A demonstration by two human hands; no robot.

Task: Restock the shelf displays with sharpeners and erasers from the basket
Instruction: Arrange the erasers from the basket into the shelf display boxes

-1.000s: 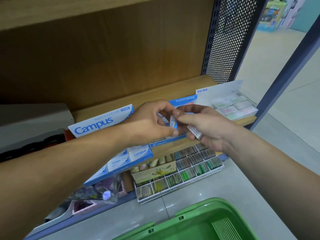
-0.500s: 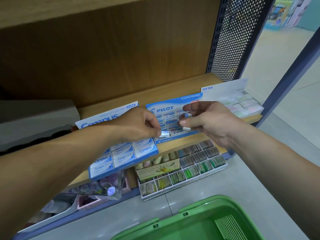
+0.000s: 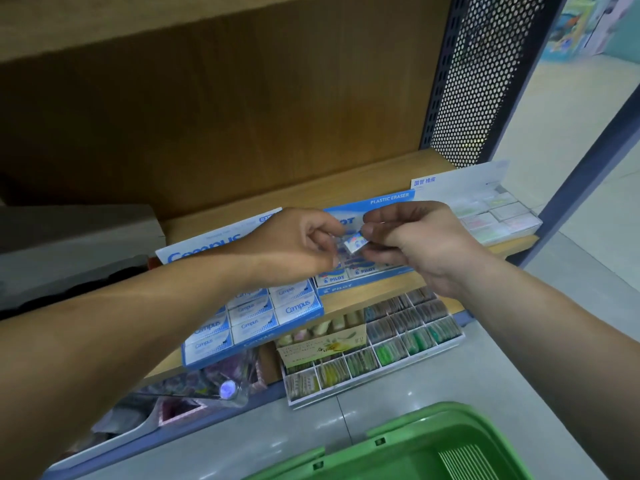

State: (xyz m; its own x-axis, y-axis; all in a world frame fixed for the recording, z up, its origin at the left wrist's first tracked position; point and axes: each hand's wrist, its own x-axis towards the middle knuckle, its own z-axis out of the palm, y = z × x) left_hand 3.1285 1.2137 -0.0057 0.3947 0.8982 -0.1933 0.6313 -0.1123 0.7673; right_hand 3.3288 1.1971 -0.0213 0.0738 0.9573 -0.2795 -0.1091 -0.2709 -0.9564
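Erasers fill the blue Campus box (image 3: pixel 204 252) on the left of the wooden shelf (image 3: pixel 346 181), packed in neat rows. Just to the right, the left hand (image 3: pixel 298 245) is up over the shelf with its fingers curled in tight. Their tips meet the left end of a small eraser (image 3: pixel 355 242), and it looks like they pinch it there. The eraser is in the air between the two hands, tilted, right above the blue Pilot box (image 3: pixel 389 199). It is not in the box yet. The right hand (image 3: pixel 420 244) pinches the other end between thumb and fingers.

The eraser is likely very light and a bit soft, so it needs only a gentle hold. Its wrap looks shiny and may be slippery, so a pinch on the two long flat sides should work best. It will probably not break if it drops, but it could bounce away. The gaps in the Pilot box look tight, so the eraser should go in straight, short end first.

Lower down, the green basket (image 3: pixel 408 424) is at the bottom of the view, near the person. Far right on the shelf is a white box (image 3: pixel 457 181) with pale erasers.
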